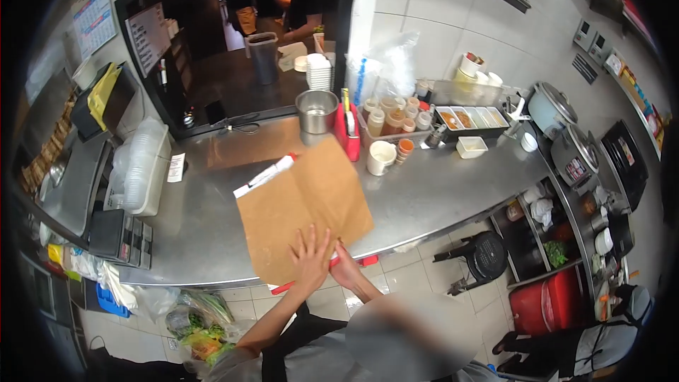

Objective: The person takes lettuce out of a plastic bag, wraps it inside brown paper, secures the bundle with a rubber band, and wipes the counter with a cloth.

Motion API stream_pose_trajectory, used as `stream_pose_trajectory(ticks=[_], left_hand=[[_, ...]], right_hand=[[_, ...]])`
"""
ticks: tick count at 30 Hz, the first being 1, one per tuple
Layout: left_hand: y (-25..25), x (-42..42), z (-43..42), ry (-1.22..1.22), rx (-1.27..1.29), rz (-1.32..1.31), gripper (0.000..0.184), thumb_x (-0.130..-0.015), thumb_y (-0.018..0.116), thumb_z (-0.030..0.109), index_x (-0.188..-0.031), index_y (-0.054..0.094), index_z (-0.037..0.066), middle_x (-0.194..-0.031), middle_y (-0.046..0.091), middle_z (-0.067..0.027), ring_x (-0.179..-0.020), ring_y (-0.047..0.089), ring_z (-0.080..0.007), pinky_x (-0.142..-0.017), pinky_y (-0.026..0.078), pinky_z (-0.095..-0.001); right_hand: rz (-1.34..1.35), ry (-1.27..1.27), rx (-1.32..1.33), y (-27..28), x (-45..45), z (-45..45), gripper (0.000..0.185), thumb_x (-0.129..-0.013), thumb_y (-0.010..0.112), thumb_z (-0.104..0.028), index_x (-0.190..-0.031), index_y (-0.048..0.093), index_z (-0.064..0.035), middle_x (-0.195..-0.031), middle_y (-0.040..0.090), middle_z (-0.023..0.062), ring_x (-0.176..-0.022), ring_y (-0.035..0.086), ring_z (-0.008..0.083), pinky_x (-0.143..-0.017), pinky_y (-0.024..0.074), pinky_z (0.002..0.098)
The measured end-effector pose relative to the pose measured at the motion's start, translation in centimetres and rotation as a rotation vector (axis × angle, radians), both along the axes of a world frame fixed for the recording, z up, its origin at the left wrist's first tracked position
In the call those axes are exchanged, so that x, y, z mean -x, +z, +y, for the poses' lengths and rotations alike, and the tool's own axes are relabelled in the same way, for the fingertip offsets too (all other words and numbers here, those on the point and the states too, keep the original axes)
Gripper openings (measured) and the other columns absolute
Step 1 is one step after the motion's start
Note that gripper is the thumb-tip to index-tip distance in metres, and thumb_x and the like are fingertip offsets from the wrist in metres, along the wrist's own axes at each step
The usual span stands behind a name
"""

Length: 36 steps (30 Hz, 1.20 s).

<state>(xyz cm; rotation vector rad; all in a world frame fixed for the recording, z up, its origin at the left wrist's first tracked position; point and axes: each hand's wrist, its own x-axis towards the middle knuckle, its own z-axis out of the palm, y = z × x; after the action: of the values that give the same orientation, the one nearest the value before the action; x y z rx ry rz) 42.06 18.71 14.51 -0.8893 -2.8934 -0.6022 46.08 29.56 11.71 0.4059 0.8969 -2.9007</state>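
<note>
A large sheet of brown paper [300, 201] lies on the steel counter, its near edge at the counter's front. My left hand [310, 258] rests flat on the paper with its fingers spread. Just beside it, my right hand [345, 267] is closed at the paper's near right edge. What its fingers grip is hidden, though a bit of red shows by them. Red and white pieces stick out from beneath the paper: one at the far left corner [272, 172], and a red bar [368, 261] along the front edge.
Behind the paper stand a steel pot [317, 111], a red holder [349, 131] and a white tub [381, 158]. Sauce bottles [393, 119] and a topping tray [470, 119] line the wall. Plastic containers [141, 163] are at left. A black stool [484, 255] and a co-worker [601, 339] are at right.
</note>
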Motion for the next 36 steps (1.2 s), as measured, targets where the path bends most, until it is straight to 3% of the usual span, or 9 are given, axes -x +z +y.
stream_pose_trajectory(ticks=[2,7,10,11,14,17,23,29,36], left_hand=[[0.1,0.6,-0.7,-0.045,0.043,0.004,0.057,-0.090,0.044,0.038,-0.144,0.026,0.030,-0.151,0.015,-0.0143,-0.133,0.017,-0.0487,-0.092,0.020,-0.0746],[-1.5,5.2,-4.7,0.022,0.119,-0.020,0.060,-0.089,0.044,0.045,-0.143,0.026,0.030,-0.150,0.017,-0.0145,-0.132,0.019,-0.0482,-0.091,0.022,-0.0741],[-2.3,8.9,-8.3,-0.010,0.210,-0.091,0.065,-0.086,0.045,0.054,-0.143,0.028,0.029,-0.149,0.019,-0.0148,-0.132,0.019,-0.0476,-0.094,0.020,-0.0729],[-2.4,10.2,-9.2,-0.039,0.243,-0.119,0.067,-0.084,0.046,0.058,-0.142,0.029,0.029,-0.149,0.020,-0.0148,-0.132,0.019,-0.0475,-0.095,0.020,-0.0723],[1.1,13.2,-11.0,-0.130,0.439,-0.240,0.073,-0.080,0.047,0.064,-0.141,0.032,0.028,-0.147,0.024,-0.0134,-0.132,0.021,-0.0433,-0.099,0.015,-0.0692],[1.3,18.3,-12.3,-0.261,0.283,-0.494,0.071,-0.082,0.045,0.064,-0.141,0.033,0.027,-0.146,0.026,-0.0123,-0.133,0.022,-0.0395,-0.102,0.012,-0.0665],[-5.7,22.9,-12.1,-0.086,0.165,0.182,0.064,-0.087,0.040,0.058,-0.142,0.031,0.027,-0.149,0.022,-0.0121,-0.137,0.016,-0.0386,-0.103,0.010,-0.0667],[-5.4,23.2,-11.8,-0.074,0.124,0.134,0.062,-0.087,0.044,0.055,-0.141,0.033,0.027,-0.149,0.022,-0.0122,-0.138,0.013,-0.0378,-0.103,0.007,-0.0662],[-2.6,28.2,-11.0,0.028,-0.029,-0.116,0.060,-0.082,0.053,0.051,-0.122,0.047,0.006,-0.125,0.043,-0.0161,-0.115,0.037,-0.0370,-0.096,0.025,-0.0585]], right_hand=[[-0.059,0.060,0.030,-0.6,0.6,0.2,0.048,-0.098,0.034,-0.038,-0.142,0.024,-0.0202,-0.144,0.032,0.0003,-0.132,0.032,0.0212,-0.108,0.0246,0.0464],[-0.105,0.137,0.169,-3.7,5.7,-3.4,0.044,-0.097,0.039,-0.039,-0.135,0.037,-0.0168,-0.132,0.047,0.0042,-0.119,0.047,0.0211,-0.094,0.0404,0.0419],[0.163,0.375,0.715,-11.1,9.7,-5.0,0.046,-0.096,0.039,-0.043,-0.134,0.040,-0.0168,-0.129,0.050,0.0070,-0.117,0.049,0.0243,-0.100,0.0368,0.0459],[-0.043,0.264,0.409,-11.1,10.5,-6.0,0.047,-0.095,0.040,-0.044,-0.132,0.043,-0.0150,-0.124,0.053,0.0081,-0.111,0.053,0.0266,-0.099,0.0382,0.0461],[-0.077,0.379,0.302,-6.0,10.9,-6.9,0.052,-0.094,0.040,-0.047,-0.135,0.038,-0.0146,-0.131,0.048,0.0085,-0.119,0.047,0.0289,-0.103,0.0343,0.0477],[-0.058,0.439,0.285,-3.0,11.0,-6.6,0.060,-0.092,0.039,-0.051,-0.140,0.029,-0.0149,-0.141,0.037,0.0087,-0.129,0.036,0.0303,-0.108,0.0272,0.0500],[-0.026,0.534,0.309,-3.1,11.0,-6.1,0.063,-0.092,0.039,-0.050,-0.143,0.021,-0.0164,-0.147,0.028,0.0083,-0.134,0.029,0.0298,-0.110,0.0202,0.0524],[-0.058,0.511,0.274,-4.1,11.7,-5.7,0.065,-0.094,0.036,-0.048,-0.143,0.019,-0.0095,-0.146,0.029,0.0131,-0.133,0.031,0.0309,-0.110,0.0237,0.0492],[-0.094,0.512,0.337,-4.9,11.6,-5.6,0.062,-0.095,0.037,-0.045,-0.142,0.021,-0.0085,-0.144,0.031,0.0147,-0.132,0.032,0.0314,-0.109,0.0244,0.0498]])
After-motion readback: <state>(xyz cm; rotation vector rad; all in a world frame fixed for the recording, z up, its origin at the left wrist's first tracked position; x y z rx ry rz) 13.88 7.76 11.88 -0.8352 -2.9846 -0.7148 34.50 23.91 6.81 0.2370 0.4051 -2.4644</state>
